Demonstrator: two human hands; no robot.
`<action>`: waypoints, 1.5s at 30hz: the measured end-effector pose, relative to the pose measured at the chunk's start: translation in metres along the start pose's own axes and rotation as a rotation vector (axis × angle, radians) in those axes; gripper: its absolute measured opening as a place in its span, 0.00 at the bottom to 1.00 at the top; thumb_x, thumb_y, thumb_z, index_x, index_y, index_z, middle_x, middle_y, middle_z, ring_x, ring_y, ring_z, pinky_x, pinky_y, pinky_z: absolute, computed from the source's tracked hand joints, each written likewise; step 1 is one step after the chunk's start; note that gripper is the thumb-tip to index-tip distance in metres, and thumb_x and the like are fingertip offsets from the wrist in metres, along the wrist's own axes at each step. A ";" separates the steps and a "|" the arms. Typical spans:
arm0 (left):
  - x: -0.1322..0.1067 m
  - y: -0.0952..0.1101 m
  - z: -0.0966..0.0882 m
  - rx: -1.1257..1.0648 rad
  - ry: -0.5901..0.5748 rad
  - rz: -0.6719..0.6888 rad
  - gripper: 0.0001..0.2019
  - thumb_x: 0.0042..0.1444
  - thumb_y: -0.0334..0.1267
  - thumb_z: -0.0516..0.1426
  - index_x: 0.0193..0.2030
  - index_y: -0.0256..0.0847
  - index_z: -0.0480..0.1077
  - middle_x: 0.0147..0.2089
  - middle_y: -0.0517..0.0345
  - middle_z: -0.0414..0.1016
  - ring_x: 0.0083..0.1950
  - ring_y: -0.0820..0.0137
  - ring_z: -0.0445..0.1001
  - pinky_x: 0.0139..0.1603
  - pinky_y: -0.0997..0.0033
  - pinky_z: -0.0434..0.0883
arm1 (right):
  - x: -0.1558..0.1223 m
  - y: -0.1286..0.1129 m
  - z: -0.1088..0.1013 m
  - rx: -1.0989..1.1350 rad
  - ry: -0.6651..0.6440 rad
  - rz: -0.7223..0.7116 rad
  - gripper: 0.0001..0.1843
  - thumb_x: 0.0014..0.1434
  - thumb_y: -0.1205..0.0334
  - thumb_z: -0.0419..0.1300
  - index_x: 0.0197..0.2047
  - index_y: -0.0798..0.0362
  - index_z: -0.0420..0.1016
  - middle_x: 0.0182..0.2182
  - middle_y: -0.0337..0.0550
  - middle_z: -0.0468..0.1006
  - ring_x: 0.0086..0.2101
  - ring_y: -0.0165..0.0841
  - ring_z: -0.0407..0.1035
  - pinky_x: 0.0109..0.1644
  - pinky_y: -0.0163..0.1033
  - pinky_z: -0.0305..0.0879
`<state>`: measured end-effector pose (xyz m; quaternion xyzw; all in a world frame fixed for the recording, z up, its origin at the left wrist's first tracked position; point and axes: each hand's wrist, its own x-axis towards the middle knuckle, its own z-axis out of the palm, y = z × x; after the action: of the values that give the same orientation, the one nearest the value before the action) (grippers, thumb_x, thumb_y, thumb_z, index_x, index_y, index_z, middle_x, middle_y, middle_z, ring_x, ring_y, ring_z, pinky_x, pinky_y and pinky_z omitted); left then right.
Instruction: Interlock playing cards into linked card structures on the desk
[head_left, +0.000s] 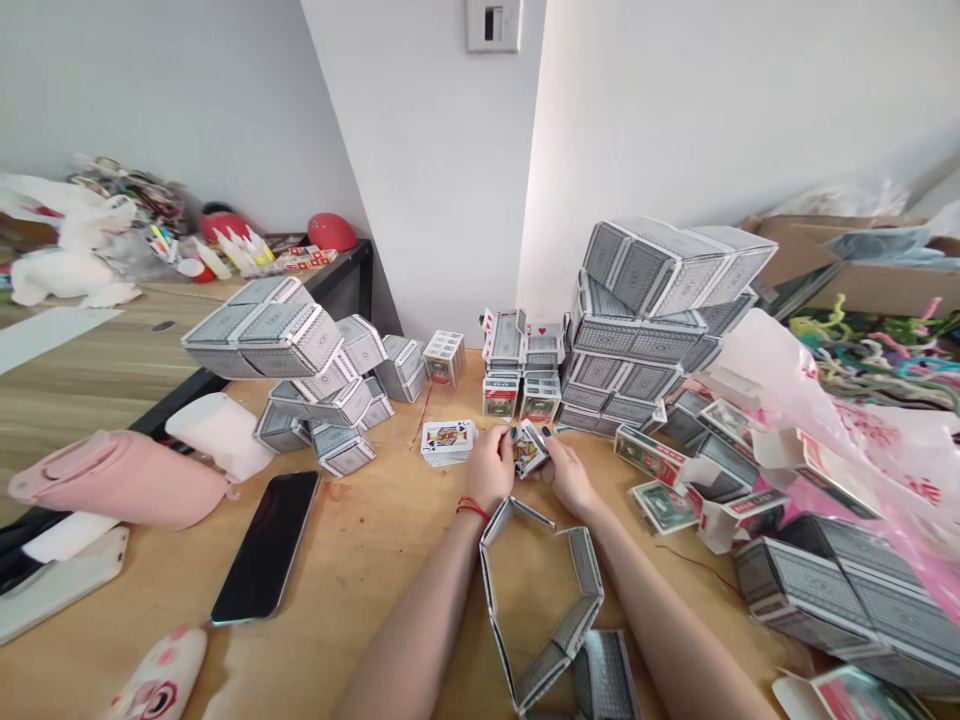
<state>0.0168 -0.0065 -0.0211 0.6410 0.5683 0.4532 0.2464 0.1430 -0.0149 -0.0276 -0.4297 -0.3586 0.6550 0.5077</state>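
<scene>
Both hands meet near the middle of the table around a few playing cards [529, 450], whose printed face shows between them. My left hand [493, 462], with a red cord at the wrist, grips the cards' left side. On their right side, the fingers of my right hand [564, 468] are closed too. A face-up stack of playing cards [448, 440] lies just left of my left hand. Between my forearms stands an unclosed ring of joined, folded cards [491, 590]. Another folded-card piece [606, 675] touches its lower right.
Tall stacks of folded-card blocks stand at right [637, 335] and left [285, 340]. Card boxes [521, 395] stand behind my hands; opened boxes [739, 500] litter the right. A phone [266, 545] and a pink bottle-like object [120, 480] lie at left.
</scene>
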 end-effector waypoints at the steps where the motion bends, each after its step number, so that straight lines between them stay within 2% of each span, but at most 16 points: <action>1: 0.000 0.000 0.000 0.009 0.008 0.017 0.09 0.57 0.34 0.49 0.39 0.41 0.69 0.37 0.53 0.73 0.39 0.67 0.71 0.40 0.68 0.66 | 0.000 -0.003 0.001 0.076 -0.038 0.047 0.16 0.55 0.49 0.51 0.37 0.52 0.70 0.30 0.44 0.77 0.32 0.38 0.71 0.31 0.42 0.69; 4: -0.001 0.001 0.000 0.019 0.016 0.057 0.10 0.56 0.33 0.49 0.41 0.41 0.69 0.39 0.51 0.73 0.43 0.66 0.70 0.44 0.65 0.66 | -0.004 -0.011 0.006 0.231 -0.163 0.167 0.14 0.56 0.53 0.51 0.39 0.53 0.70 0.32 0.45 0.77 0.33 0.38 0.72 0.34 0.44 0.69; 7: -0.001 0.002 0.000 -0.021 0.017 0.047 0.10 0.57 0.33 0.49 0.42 0.41 0.68 0.41 0.51 0.73 0.44 0.65 0.70 0.46 0.64 0.66 | -0.007 -0.016 0.013 0.298 -0.223 0.205 0.15 0.57 0.54 0.50 0.41 0.53 0.69 0.35 0.46 0.77 0.36 0.37 0.72 0.36 0.45 0.69; 11: -0.001 0.003 -0.001 -0.151 0.002 -0.012 0.10 0.57 0.36 0.49 0.44 0.41 0.67 0.43 0.51 0.72 0.45 0.66 0.70 0.46 0.64 0.67 | -0.006 -0.016 0.017 0.353 -0.184 0.167 0.18 0.58 0.50 0.47 0.45 0.51 0.68 0.39 0.47 0.76 0.40 0.38 0.71 0.37 0.45 0.69; 15: 0.000 0.004 -0.002 -0.249 -0.001 -0.060 0.12 0.54 0.37 0.53 0.46 0.40 0.66 0.44 0.50 0.72 0.45 0.67 0.71 0.45 0.65 0.68 | -0.004 -0.017 0.018 0.344 -0.120 0.085 0.15 0.56 0.55 0.50 0.43 0.51 0.69 0.42 0.47 0.76 0.43 0.39 0.69 0.39 0.44 0.69; 18: 0.000 0.003 -0.001 -0.241 0.003 -0.084 0.15 0.52 0.37 0.55 0.47 0.39 0.66 0.45 0.49 0.71 0.43 0.67 0.72 0.44 0.66 0.69 | -0.004 -0.020 0.017 0.339 -0.107 0.021 0.16 0.56 0.54 0.51 0.43 0.52 0.70 0.45 0.46 0.74 0.45 0.40 0.68 0.42 0.45 0.68; 21: 0.000 0.001 -0.001 -0.200 -0.056 -0.072 0.16 0.51 0.37 0.55 0.48 0.40 0.66 0.44 0.50 0.73 0.41 0.67 0.73 0.42 0.66 0.70 | -0.005 -0.023 0.015 0.340 -0.115 -0.016 0.16 0.55 0.53 0.52 0.44 0.51 0.70 0.45 0.45 0.74 0.45 0.39 0.67 0.45 0.45 0.67; 24: -0.001 0.001 -0.001 -0.157 -0.115 -0.074 0.15 0.52 0.35 0.53 0.48 0.42 0.67 0.39 0.52 0.75 0.38 0.67 0.74 0.40 0.66 0.70 | -0.007 -0.024 0.013 0.296 -0.127 -0.021 0.18 0.54 0.53 0.54 0.48 0.48 0.67 0.45 0.44 0.73 0.44 0.38 0.68 0.42 0.45 0.68; 28: -0.001 0.002 -0.002 -0.179 -0.086 -0.114 0.14 0.52 0.32 0.53 0.46 0.42 0.68 0.37 0.53 0.76 0.38 0.66 0.74 0.40 0.67 0.69 | -0.009 -0.022 0.016 0.191 -0.111 -0.022 0.23 0.54 0.51 0.53 0.53 0.45 0.62 0.45 0.43 0.73 0.40 0.38 0.70 0.34 0.43 0.71; 33: -0.002 0.003 -0.004 -0.277 0.009 -0.147 0.08 0.51 0.35 0.54 0.39 0.39 0.66 0.34 0.55 0.74 0.34 0.70 0.73 0.36 0.71 0.69 | -0.007 -0.019 0.016 0.103 -0.061 -0.054 0.21 0.54 0.47 0.50 0.49 0.47 0.63 0.43 0.43 0.73 0.36 0.38 0.71 0.29 0.41 0.71; 37: -0.003 0.004 -0.005 -0.331 0.060 -0.179 0.06 0.50 0.35 0.53 0.36 0.39 0.63 0.31 0.58 0.70 0.31 0.72 0.71 0.32 0.74 0.68 | -0.008 -0.017 0.013 0.022 -0.089 -0.075 0.21 0.55 0.45 0.48 0.48 0.46 0.62 0.38 0.40 0.75 0.31 0.36 0.71 0.25 0.39 0.69; 41: -0.004 0.004 -0.008 -0.315 0.002 -0.131 0.06 0.50 0.33 0.52 0.36 0.39 0.63 0.30 0.59 0.69 0.30 0.74 0.69 0.31 0.75 0.66 | -0.014 -0.014 0.012 -0.140 -0.164 -0.091 0.26 0.55 0.42 0.47 0.51 0.50 0.61 0.20 0.37 0.72 0.18 0.32 0.67 0.18 0.35 0.63; 45: -0.005 0.006 -0.010 -0.302 -0.013 -0.113 0.07 0.52 0.33 0.50 0.39 0.39 0.64 0.31 0.58 0.69 0.32 0.73 0.69 0.33 0.75 0.65 | -0.015 -0.010 0.012 -0.196 -0.187 -0.104 0.24 0.55 0.43 0.50 0.48 0.50 0.63 0.16 0.34 0.68 0.16 0.29 0.63 0.17 0.33 0.58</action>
<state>0.0120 -0.0150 -0.0128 0.5667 0.5273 0.5148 0.3685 0.1369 -0.0274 -0.0105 -0.3953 -0.4883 0.6268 0.4609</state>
